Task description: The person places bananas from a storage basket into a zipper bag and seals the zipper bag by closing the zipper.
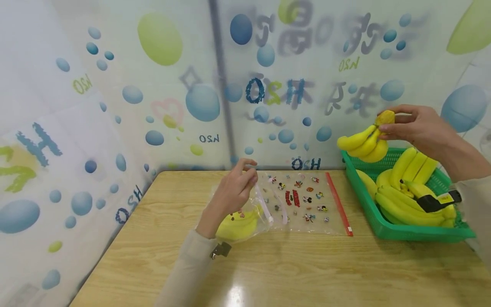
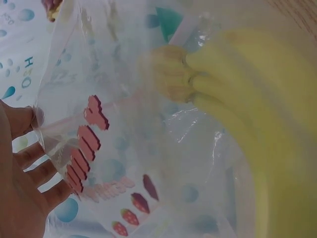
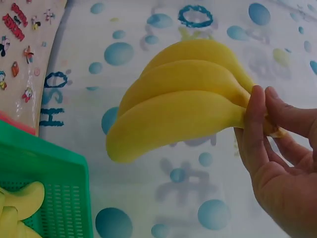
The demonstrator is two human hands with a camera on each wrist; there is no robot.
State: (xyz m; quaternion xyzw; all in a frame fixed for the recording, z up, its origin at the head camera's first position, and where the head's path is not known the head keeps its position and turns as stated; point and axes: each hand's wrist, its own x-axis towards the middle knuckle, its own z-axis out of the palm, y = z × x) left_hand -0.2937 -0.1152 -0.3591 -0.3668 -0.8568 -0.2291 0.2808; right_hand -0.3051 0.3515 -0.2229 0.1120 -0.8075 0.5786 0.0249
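My right hand [image 1: 420, 123] grips a small bunch of yellow bananas [image 1: 364, 143] by its stem, up over the green basket. In the right wrist view the bananas [image 3: 183, 94] point away from the fingers, side by side. Over the table, my left hand [image 1: 234, 194] pinches the edge of a clear zip bag [image 2: 114, 148] between thumb and fingers. Red lettering and strawberry prints show on that bag. Another banana bunch [image 2: 247, 94] lies inside it, seen through the plastic.
A green basket [image 1: 418, 234] at the right holds several banana bunches [image 1: 402, 204]. Flat on the wooden table [image 1: 291, 268] lies a clear bag with cartoon prints [image 1: 307, 204] and a red zip strip, between the bananas' bag and the basket. Behind hangs a printed curtain [image 1: 326, 85].
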